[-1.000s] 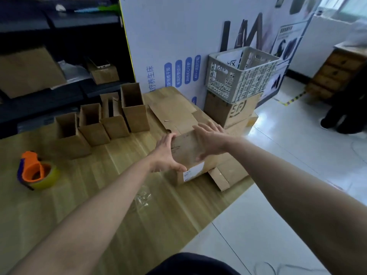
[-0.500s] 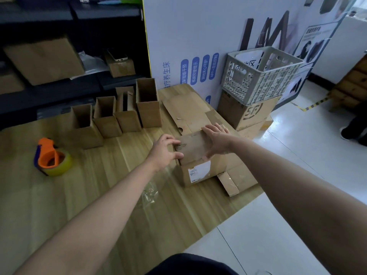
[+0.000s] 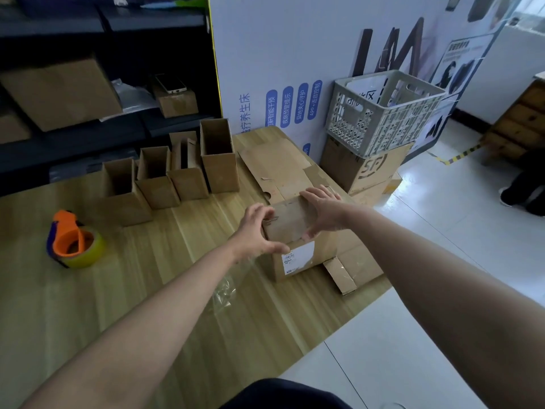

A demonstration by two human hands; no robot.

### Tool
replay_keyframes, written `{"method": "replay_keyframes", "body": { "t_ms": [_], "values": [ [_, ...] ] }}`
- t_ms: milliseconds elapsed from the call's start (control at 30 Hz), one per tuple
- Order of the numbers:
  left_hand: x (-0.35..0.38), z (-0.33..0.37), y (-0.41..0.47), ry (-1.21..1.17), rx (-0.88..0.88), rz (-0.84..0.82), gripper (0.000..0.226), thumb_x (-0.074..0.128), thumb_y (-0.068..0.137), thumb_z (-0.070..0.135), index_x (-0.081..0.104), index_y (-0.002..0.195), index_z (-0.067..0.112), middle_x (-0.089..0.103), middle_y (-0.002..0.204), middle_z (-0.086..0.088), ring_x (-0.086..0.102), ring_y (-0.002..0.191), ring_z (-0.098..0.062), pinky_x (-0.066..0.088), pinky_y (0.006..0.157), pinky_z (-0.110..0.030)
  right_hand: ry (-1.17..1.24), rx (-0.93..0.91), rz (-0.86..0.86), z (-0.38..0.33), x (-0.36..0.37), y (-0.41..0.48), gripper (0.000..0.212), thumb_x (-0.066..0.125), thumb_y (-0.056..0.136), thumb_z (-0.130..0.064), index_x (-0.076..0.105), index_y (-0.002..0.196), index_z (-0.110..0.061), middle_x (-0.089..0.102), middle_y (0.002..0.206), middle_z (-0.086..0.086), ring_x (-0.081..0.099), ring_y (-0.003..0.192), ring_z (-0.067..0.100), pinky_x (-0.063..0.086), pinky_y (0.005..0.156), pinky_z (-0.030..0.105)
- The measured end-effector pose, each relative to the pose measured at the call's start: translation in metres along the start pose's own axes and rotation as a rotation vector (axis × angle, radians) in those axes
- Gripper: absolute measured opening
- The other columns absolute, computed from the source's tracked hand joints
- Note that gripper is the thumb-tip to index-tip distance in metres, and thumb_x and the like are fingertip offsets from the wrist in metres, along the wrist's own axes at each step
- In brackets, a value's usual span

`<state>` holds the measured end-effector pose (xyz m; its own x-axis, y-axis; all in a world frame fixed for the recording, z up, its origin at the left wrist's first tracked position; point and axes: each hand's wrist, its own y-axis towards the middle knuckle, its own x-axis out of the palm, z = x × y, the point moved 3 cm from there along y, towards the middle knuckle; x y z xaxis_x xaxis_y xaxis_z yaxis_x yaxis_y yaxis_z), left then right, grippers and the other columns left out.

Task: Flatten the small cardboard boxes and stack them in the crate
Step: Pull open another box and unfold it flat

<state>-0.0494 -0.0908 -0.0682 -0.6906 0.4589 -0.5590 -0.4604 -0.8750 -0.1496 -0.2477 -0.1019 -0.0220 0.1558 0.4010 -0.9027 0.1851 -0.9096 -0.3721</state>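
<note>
The pale wood-grain surface (image 3: pixel 147 290) fills the lower left of the frame and looks smooth, so a hard push could send the work skidding toward its edge at the right. In the upper right, the grey perforated plastic crate (image 3: pixel 368 131) sits tilted on a brown printed carton (image 3: pixel 371 169). Flat pieces dropped into it carelessly might tip it or slide out. Near the centre, a large flattened brown cardboard sheet (image 3: pixel 274 163) lies under and behind the small brown cardboard box with a white label (image 3: pixel 283 225), giving the box an uneven footing. The box is not yet collapsed. If its seams are taped, forcing it could tear the board rather than fold it. The left hand (image 3: pixel 253 231) has a curled grip on the box's left end. The right hand (image 3: pixel 323 211) lies across the top with its fingers straight and its thumb hooked over the near edge, so a flap giving way suddenly could pinch that thumb. A crumpled scrap of clear film (image 3: pixel 225 290) beside the left forearm might slip underfoot of the box.
</note>
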Motion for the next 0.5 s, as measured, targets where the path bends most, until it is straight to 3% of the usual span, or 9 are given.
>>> {"method": "replay_keyframes", "body": {
  "t_ms": [67,133,267,367,433,500],
  "values": [
    [0.008,-0.001,-0.001,0.036,0.002,-0.047,0.118,0.088,0.051,0.046,0.019,0.145,0.033,0.001,0.145,0.02,0.014,0.134,-0.01,0.019,0.112,-0.033,-0.001,-0.003,0.011,0.001,0.0,0.0,0.112,0.078,0.068,-0.051,0.009,0.152,-0.023,0.011,0.157,-0.003,-0.004,0.145,0.024,0.0,0.116,0.053],
    [0.011,-0.001,0.002,0.046,0.003,-0.016,0.117,0.089,0.055,0.036,0.016,0.146,0.031,0.0,0.145,0.016,0.015,0.138,-0.014,0.022,0.114,-0.035,-0.001,-0.007,0.036,0.002,0.0,-0.002,0.112,0.077,0.068,-0.053,0.01,0.152,-0.022,0.011,0.158,-0.003,-0.003,0.145,0.022,-0.001,0.116,0.05],
    [0.001,0.0,0.008,-0.015,-0.026,0.052,0.101,0.089,0.057,0.023,0.029,0.139,0.023,0.017,0.135,0.003,0.034,0.128,-0.017,0.032,0.109,-0.03,-0.028,-0.037,0.21,-0.003,0.006,-0.01,0.106,0.068,0.07,-0.064,0.014,0.152,-0.023,0.006,0.159,-0.002,-0.006,0.146,0.019,-0.008,0.116,0.048],
    [-0.021,0.0,0.008,-0.206,-0.104,0.17,0.091,0.089,0.05,0.029,0.043,0.128,0.019,0.032,0.127,-0.003,0.044,0.114,-0.017,0.04,0.097,-0.025,0.106,0.022,0.411,0.001,0.006,-0.021,0.111,0.061,0.066,-0.075,0.006,0.152,-0.03,-0.008,0.159,-0.005,-0.017,0.145,0.021,-0.011,0.115,0.048],
    [-0.037,-0.003,0.006,-0.429,-0.197,0.215,0.08,0.082,0.045,0.042,0.051,0.116,0.022,0.049,0.118,-0.003,0.054,0.101,-0.015,0.048,0.085,-0.03,0.326,0.094,0.457,0.007,0.001,-0.027,0.116,0.06,0.064,-0.077,0.001,0.152,-0.031,-0.009,0.159,-0.006,-0.01,0.146,0.021,0.0,0.116,0.048],
    [-0.048,-0.008,0.003,-0.625,-0.319,0.243,0.06,0.074,0.047,0.051,0.057,0.098,0.024,0.059,0.097,-0.002,0.058,0.08,-0.016,0.05,0.07,-0.03,0.583,0.155,0.436,0.013,-0.001,-0.03,0.117,0.064,0.063,-0.072,0.001,0.152,-0.03,0.003,0.159,-0.002,0.011,0.144,0.023,0.02,0.115,0.05]
  ]
}}
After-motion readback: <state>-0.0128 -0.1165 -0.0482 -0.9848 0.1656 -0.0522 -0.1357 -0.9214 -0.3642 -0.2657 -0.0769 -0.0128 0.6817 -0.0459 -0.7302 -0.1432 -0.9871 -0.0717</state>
